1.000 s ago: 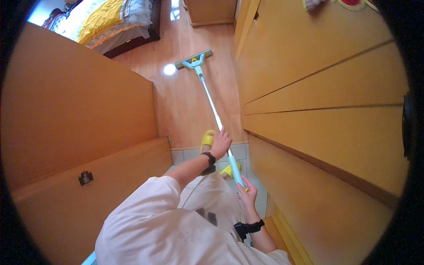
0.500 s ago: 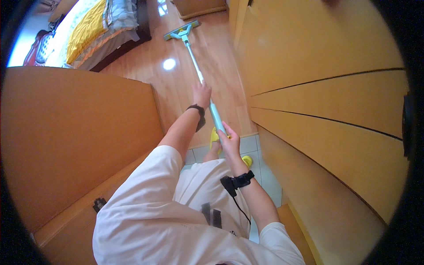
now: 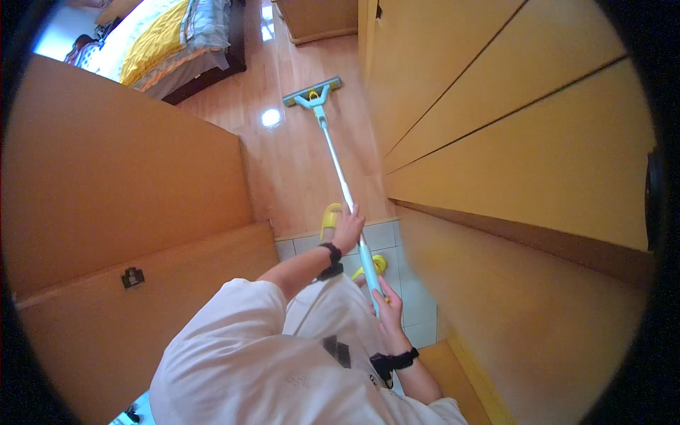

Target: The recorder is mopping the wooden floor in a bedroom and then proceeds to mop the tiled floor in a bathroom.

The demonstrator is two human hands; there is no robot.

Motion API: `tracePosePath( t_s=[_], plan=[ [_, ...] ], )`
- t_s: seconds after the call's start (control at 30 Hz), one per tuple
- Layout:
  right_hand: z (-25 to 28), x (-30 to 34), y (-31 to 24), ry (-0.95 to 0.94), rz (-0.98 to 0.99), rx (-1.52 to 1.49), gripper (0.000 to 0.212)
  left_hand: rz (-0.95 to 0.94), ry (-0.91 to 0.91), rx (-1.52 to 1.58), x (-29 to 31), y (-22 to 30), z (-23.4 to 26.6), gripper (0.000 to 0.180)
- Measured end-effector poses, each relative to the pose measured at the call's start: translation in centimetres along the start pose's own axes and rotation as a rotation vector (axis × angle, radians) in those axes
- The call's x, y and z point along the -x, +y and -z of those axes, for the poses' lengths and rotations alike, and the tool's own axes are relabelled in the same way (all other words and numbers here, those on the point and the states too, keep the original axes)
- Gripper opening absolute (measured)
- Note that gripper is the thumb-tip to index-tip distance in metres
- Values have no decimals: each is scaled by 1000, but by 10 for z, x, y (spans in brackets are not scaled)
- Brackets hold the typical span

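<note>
A long mop with a light blue grip and white pole point(image 3: 337, 164) slants from my body out over the wood floor. Its wide flat head point(image 3: 312, 92), pale blue with a yellow part in the middle, rests on the planks. My left hand point(image 3: 348, 228) is wrapped round the pole just above the blue grip. Lower down, my right hand point(image 3: 389, 306) holds the end of that grip close to my body. Both wrists wear black bands.
A brown wooden panel point(image 3: 127, 156) rises on the left, and yellow cabinet fronts point(image 3: 524, 134) line the right. Beyond, a bed with a yellow cover point(image 3: 157, 44) and a brown cabinet point(image 3: 317, 18) stand. My yellow slippers point(image 3: 330, 218) are at the tile edge.
Both hands have drawn back toward my body with the mop, and its head has slid nearer across the floor. My view has shifted, and my feet have moved forward slightly.
</note>
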State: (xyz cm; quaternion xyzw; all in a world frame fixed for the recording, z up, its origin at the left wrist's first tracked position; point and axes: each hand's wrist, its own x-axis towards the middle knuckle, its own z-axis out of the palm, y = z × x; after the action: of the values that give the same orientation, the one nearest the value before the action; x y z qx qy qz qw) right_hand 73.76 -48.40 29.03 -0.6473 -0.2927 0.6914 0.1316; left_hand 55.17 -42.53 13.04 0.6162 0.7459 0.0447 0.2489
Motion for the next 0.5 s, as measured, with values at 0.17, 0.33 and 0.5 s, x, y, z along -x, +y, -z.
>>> tracePosePath(
  t_s=[0.17,0.33,0.5],
  plan=[
    [-12,7,-36,39,-86,132,49,-4,141,92,-4,-6,9,18],
    [-13,-10,-21,7,-44,127,50,3,111,134,-8,-17,6,23],
    [-5,-13,-9,-46,-72,17,50,-48,114,-40,-5,-17,-12,21]
  ],
)
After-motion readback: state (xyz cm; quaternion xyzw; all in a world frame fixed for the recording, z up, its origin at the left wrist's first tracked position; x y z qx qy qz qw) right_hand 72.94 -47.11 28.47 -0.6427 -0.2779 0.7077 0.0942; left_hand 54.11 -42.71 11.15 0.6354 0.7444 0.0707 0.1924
